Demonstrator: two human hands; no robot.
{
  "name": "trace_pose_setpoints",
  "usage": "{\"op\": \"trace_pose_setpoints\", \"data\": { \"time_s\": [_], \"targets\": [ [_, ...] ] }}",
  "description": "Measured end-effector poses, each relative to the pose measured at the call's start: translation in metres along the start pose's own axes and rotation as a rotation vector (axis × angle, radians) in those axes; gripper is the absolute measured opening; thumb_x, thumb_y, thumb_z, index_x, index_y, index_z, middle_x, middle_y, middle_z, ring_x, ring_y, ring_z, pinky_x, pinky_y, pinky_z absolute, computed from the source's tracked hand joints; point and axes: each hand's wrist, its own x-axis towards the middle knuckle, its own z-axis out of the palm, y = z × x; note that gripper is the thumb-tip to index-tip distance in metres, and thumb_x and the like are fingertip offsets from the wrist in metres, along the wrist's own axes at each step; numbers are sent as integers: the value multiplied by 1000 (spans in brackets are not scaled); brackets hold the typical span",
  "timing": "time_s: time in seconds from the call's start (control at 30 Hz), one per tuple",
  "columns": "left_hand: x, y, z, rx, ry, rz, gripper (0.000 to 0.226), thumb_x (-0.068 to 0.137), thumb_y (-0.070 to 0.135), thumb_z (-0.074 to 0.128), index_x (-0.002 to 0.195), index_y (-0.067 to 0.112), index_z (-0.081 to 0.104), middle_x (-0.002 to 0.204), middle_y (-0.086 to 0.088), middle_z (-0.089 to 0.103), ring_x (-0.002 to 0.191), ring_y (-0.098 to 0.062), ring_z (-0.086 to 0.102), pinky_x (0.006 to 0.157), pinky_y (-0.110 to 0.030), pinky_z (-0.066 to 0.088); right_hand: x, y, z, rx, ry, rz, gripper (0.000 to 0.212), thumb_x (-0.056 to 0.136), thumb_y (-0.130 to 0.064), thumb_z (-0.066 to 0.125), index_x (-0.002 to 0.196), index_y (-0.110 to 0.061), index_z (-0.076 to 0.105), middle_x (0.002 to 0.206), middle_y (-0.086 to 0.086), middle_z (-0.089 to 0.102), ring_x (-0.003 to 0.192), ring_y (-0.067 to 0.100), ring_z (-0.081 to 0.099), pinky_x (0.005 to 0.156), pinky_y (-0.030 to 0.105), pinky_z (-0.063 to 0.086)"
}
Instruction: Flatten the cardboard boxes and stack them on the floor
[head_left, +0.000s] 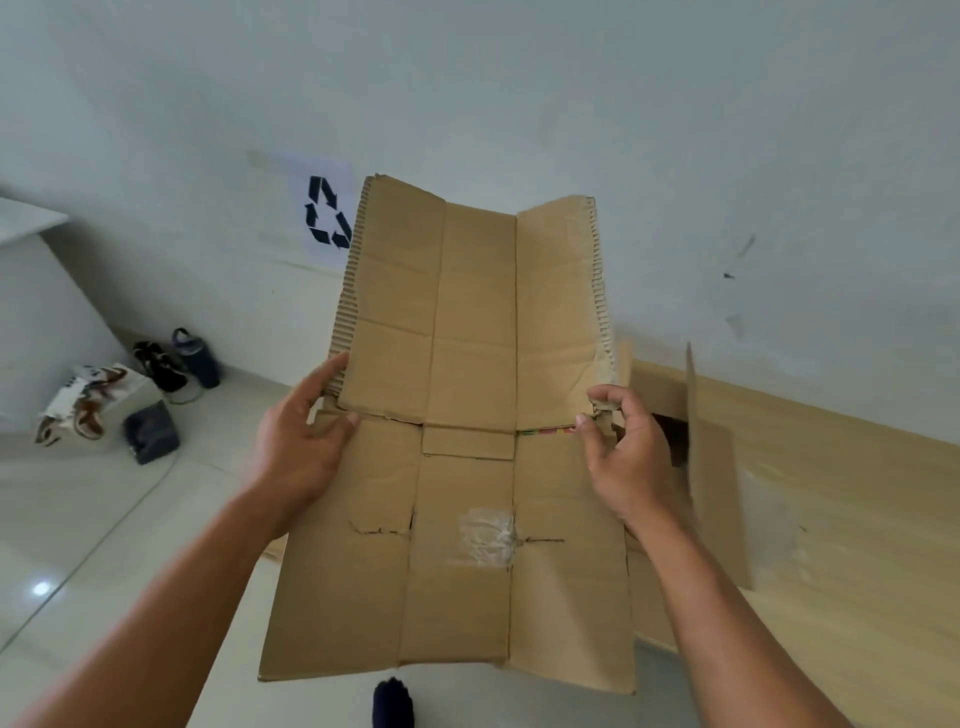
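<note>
In the head view, the person is holding the box (467, 415) up in the air at the centre of the picture, opened into a nearly flat sheet that is still bending along a torn cross fold, with its upper half tilting up toward 12 o'clock. The left hand (301, 447) is gripping the sheet's edge at 9 o'clock, thumb lying on the near face. The right hand (623, 447) is pinching the opposite edge at 3 o'clock, right at the fold. A second box (717, 467) is standing with a flap up, just beyond the right hand. The foot (393, 701) is showing at 6 o'clock, under the sheet's near edge. The fold is looking ragged, so pressing hard could be tearing the sheet in two. The narrow pinch could be letting that side slip and swing down. The side panels are curling inward, and they could be springing back once stacked.
</note>
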Motion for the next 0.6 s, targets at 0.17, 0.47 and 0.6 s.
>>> {"op": "trace_pose_setpoints", "data": {
  "time_s": [0.17, 0.47, 0.6],
  "targets": [
    [89, -32, -56, 67, -13, -7, 64, 94, 15, 64, 135, 59, 40, 135, 1, 55, 119, -20, 56, 93, -43, 52, 42, -12, 107, 20, -13, 31, 26, 92, -12, 64, 116, -18, 56, 103, -11, 61, 80, -13, 57, 63, 2, 40],
    [250, -80, -152, 79, -109, -128, 72, 93, 17, 66, 139, 61, 32, 131, 11, 58, 114, -18, 60, 95, -50, 51, 127, -57, 250, 11, -75, 106, 26, 92, -14, 63, 116, -21, 55, 111, -5, 63, 96, 8, 60, 74, 5, 42],
    [308, -114, -177, 2, -243, -169, 66, 93, 7, 62, 119, 66, 46, 127, 14, 61, 102, -16, 68, 84, -49, 58, 155, -67, 305, -22, -109, 156, 27, 93, -18, 60, 118, -26, 53, 109, -4, 63, 68, -3, 49, 66, 18, 42]
  ]
}}
